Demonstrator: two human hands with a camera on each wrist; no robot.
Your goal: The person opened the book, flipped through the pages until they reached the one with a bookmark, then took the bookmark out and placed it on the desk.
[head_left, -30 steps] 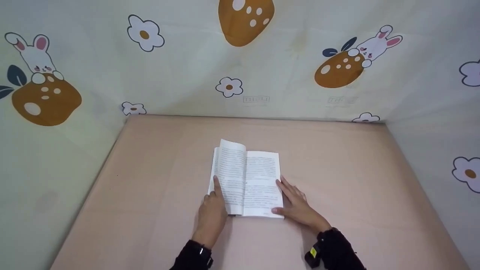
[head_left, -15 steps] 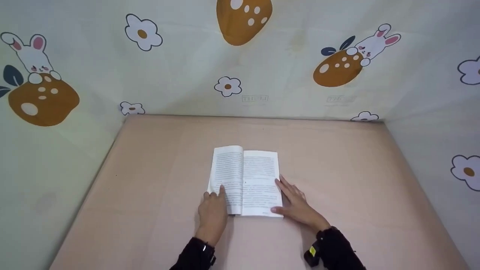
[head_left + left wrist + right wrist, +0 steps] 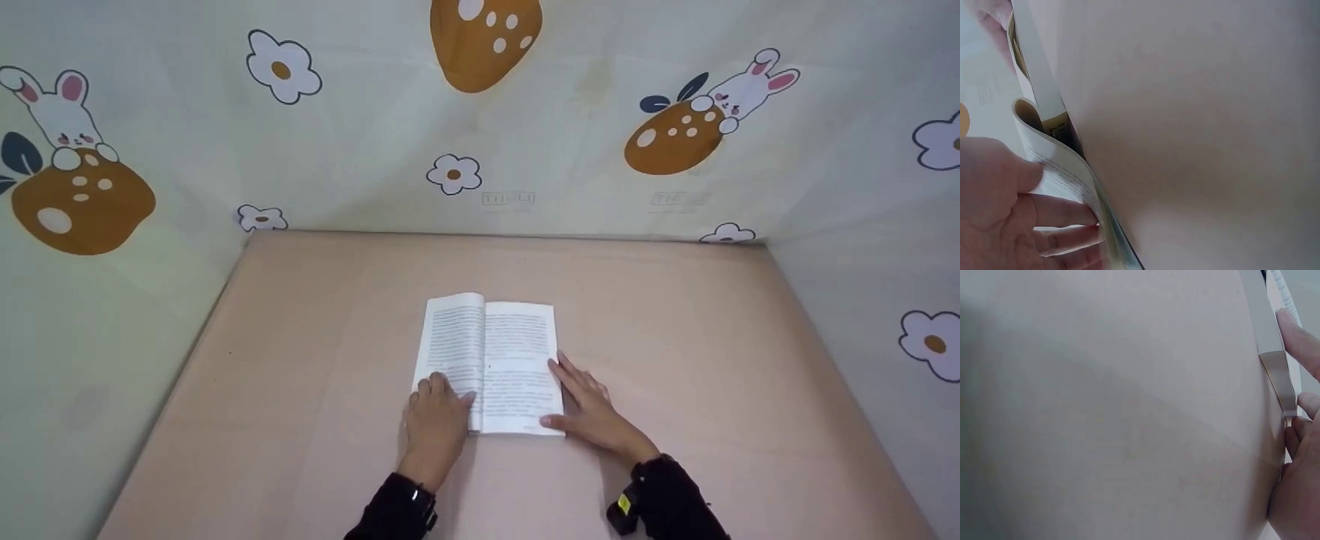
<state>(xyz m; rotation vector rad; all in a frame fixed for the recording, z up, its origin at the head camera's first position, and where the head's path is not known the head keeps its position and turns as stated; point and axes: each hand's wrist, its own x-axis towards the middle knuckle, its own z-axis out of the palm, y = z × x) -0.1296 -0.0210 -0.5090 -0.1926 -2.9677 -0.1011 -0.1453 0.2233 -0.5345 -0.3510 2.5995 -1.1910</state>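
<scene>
So there's an open book [image 3: 487,364] lying flat in the middle of the frame, on a pinkish-beige surface [image 3: 675,360], printed pages facing up; the left hand [image 3: 435,420] sits at the lower left of the book, fingers spread over the left page and pressing it down near the bottom corner, nothing pinched as far as I can see; the right hand [image 3: 592,409] lies flat just beside the right edge, fingers straight along the page block and the thumb touching the bottom right corner, so both are open and resting, not gripping.

Handling-wise I'd guess it's a light paperback; the pages look thin and floppy, and in the left wrist view the book [image 3: 1067,180] has a leaf curling up in a loop above the fingers [image 3: 1061,211], so the paper bends easily and probably springs back if let go; single leaves would crease or tear if yanked. Best hold is likely the outer edges or the spine side, with flat pressure on the pages to keep it open.

Hard to make out: the text is way too small to read; the cover is hidden underneath; the right wrist view shows only the book's edge [image 3: 1269,332] in the upper right, with the fingertips [image 3: 1297,337] against it, the rest being blank surface; the wrists run into dark sleeves [image 3: 675,502] cut off at the bottom.
</scene>
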